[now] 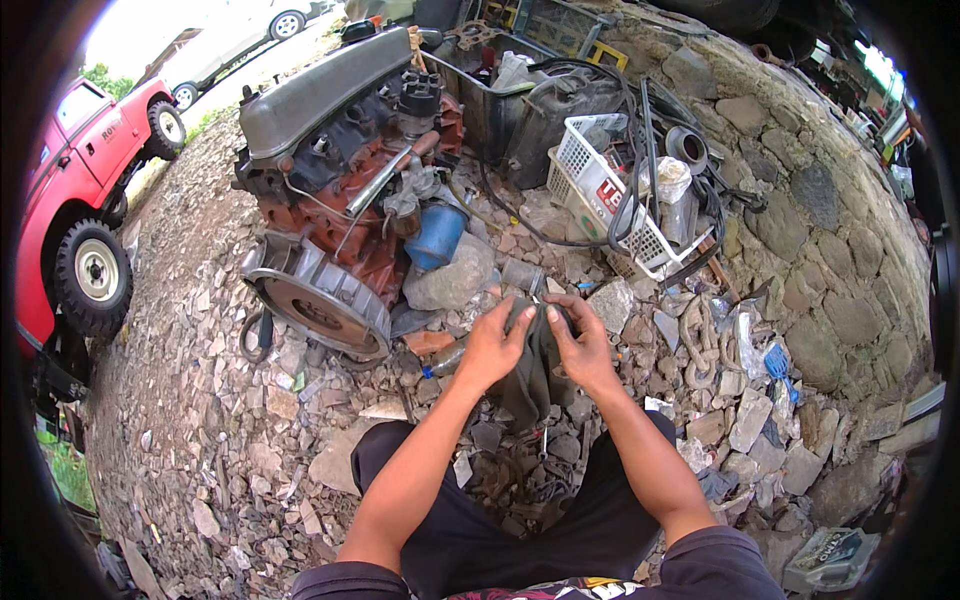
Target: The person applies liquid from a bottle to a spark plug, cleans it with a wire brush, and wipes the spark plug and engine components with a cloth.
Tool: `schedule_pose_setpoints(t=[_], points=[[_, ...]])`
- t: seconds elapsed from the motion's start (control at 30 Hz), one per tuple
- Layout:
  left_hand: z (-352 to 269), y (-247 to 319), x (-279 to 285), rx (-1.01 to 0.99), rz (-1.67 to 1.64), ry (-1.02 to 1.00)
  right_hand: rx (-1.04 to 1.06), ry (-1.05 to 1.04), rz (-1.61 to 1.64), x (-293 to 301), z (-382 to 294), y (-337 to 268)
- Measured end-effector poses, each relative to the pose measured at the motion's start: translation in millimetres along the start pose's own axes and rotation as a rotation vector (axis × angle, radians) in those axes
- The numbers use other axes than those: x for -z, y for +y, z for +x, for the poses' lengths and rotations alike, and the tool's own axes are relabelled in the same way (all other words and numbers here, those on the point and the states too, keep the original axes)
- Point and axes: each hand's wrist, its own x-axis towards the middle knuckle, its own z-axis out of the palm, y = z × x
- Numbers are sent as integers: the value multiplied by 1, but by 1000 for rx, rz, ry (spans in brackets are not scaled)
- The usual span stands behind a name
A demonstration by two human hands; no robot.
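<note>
Both of my hands hold a dark grey-green cloth [531, 367] that hangs between my knees. My left hand [493, 341] pinches its upper edge from the left, thumb against the fingers. My right hand [582, 341] grips the same edge from the right, a short way off. A small light spot shows between the fingertips, too small to name. Just beyond the hands lies a clear cylindrical container [523, 276]. An engine block [360, 247] with a grey valve cover [330, 94], a blue oil filter [436, 236] and a flywheel [315, 307] stands ahead to the left.
Broken stones [285, 442] cover the ground. A plastic bottle [448, 360] lies left of the cloth. White plastic baskets [600, 180] with black hoses stand ahead, beside a black jerrycan [551, 124]. A stone wall [810, 247] rises on the right; a red off-road vehicle [90, 150] stands far left.
</note>
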Motion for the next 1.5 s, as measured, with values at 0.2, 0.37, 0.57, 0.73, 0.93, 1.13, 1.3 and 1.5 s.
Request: schedule_pose_setpoints(t=[0.2,0.37,0.57,0.73,0.93,1.13,1.3,1.5], points=[[-2,12,4,54,18,-102,-94,75,-37,3,-4,-10],[-5,7,-11,-64,-174,42,-170,44,6,9,0,2],[0,-5,-4,-29,-194,57,-57,2,114,0,-3,-18],[-9,15,-4,-56,-125,-76,-135,62,-80,11,-5,-10],[-8,9,1,-98,-116,27,-57,-13,83,4,-1,-17],[-7,15,12,138,-10,-121,-85,-15,116,4,-5,-15],[-11,19,-6,-129,-86,122,-161,-49,56,11,-2,-6],[0,1,8,28,-103,35,-77,-67,191,1,-6,-17]])
